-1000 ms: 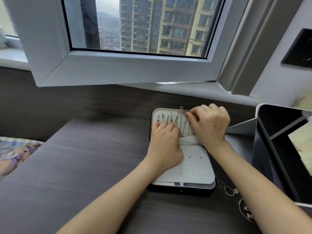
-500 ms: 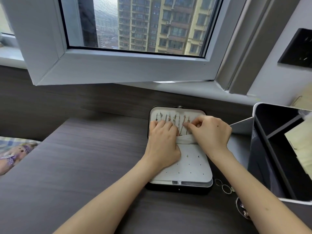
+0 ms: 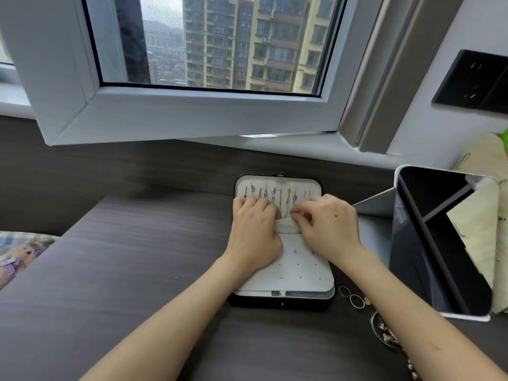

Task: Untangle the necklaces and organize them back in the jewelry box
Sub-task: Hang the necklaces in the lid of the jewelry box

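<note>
Left hand [image 3: 253, 229] grip flat on jewelry box [image 3: 302, 273]; right hand [image 3: 330, 224] grip pinches a necklace [image 3: 288, 199]. Rings [image 3: 357, 300] and dish [image 3: 378, 329] lie right of the box on the tabletop [image 3: 137, 270].

**Right hand drops from the hooks to the pocket edge**

Your right hand [image 3: 327, 224] slides down the lid of the jewelry box [image 3: 277, 178], from the top row of hooks [image 3: 305, 192] to just above the fabric pocket [image 3: 286, 228]. Its fingertips now pinch together at the lower end of the necklaces [image 3: 280, 204], and the hooks on the right show again. Your left hand [image 3: 254, 232] shifts slightly left, baring more of the middle chains.
</note>
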Demonstrator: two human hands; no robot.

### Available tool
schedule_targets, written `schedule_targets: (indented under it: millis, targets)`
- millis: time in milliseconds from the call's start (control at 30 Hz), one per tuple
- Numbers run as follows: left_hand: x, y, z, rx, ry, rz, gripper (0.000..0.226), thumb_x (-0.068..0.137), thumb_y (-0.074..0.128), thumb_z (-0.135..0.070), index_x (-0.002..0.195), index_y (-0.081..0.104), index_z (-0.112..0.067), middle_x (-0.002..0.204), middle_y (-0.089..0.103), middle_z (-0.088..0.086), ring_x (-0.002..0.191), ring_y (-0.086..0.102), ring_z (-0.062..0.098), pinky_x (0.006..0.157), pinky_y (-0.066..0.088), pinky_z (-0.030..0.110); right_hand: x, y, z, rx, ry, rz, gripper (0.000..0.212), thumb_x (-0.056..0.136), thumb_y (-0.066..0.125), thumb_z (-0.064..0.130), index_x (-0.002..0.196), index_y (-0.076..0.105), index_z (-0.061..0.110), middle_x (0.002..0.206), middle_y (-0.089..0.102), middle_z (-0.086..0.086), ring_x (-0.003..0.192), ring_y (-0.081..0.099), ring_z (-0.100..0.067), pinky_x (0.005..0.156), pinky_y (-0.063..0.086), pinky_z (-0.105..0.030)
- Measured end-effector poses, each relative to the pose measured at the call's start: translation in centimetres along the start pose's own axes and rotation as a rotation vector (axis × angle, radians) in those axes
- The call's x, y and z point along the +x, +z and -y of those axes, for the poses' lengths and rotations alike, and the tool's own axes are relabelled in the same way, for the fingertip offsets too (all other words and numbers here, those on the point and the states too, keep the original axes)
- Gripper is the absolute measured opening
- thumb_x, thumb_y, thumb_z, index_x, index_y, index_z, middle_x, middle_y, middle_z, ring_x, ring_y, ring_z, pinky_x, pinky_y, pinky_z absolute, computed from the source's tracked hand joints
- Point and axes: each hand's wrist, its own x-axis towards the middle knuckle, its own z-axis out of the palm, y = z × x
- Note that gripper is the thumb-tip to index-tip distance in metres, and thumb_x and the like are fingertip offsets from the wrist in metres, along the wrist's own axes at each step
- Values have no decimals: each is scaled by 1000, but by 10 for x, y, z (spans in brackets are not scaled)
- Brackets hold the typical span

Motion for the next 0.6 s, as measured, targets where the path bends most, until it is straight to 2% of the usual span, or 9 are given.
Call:
schedule_targets:
  millis: [100, 133, 200, 267, 367, 467, 600]
  targets:
    - [5, -1, 0, 19, -59, 164, 39, 58, 34, -21, 82, 64, -15, 81, 59, -2, 82, 52, 24, 79, 20, 30, -10, -11, -6, 59, 290, -66, 12, 85, 61, 19, 91, 71, 17, 80, 64, -1, 73, 58, -22, 54, 31, -23]
    - [7, -2, 0, 29, -78, 243, 45, 59, 32, -23, 92, 64, -17, 90, 60, -3, 91, 50, 22, 83, 19, 30, -14, -12, -9, 63, 397, -21, 18, 89, 58, 20, 103, 67, 15, 90, 65, -3, 83, 59, -23, 59, 35, -26]
    - [11, -5, -1, 9, -124, 338, 44, 67, 35, -24, 102, 62, -19, 101, 58, -4, 100, 46, 19, 88, 17, 29, -22, -11, -11, 127, 554, 221, 35, 94, 51, 28, 124, 56, 12, 105, 64, -6, 99, 58, -25, 72, 40, -30]
    - [11, -10, -1, -35, -147, 345, 31, 74, 47, -15, 101, 62, -19, 102, 59, -4, 101, 46, 19, 87, 17, 28, -29, -9, -5, 319, 687, 432, 44, 95, 48, 34, 132, 49, 10, 104, 62, -5, 106, 56, -24, 80, 42, -31]
    - [3, -24, 5, -58, -163, 385, 29, 75, 50, -8, 99, 63, -20, 98, 57, -7, 101, 48, 18, 87, 18, 28, -39, -11, 9, 494, 744, 502, 41, 94, 52, 31, 129, 52, 10, 91, 60, 1, 101, 59, -22, 88, 48, -38]
    - [-13, -42, 15, -52, -171, 432, 28, 77, 49, -7, 95, 63, -23, 92, 52, -12, 103, 48, 16, 84, 18, 26, -44, -18, 29, 559, 725, 517, 29, 92, 55, 25, 116, 62, 8, 91, 68, -9, 91, 63, -23, 84, 50, -40]
    - [-35, -71, 28, -105, -214, 510, 27, 81, 48, -5, 86, 59, -29, 92, 57, -13, 101, 50, 13, 87, 19, 26, -56, -29, 58, 605, 674, 553, 24, 92, 54, 22, 104, 63, 3, 97, 69, -17, 93, 64, -29, 86, 50, -44]
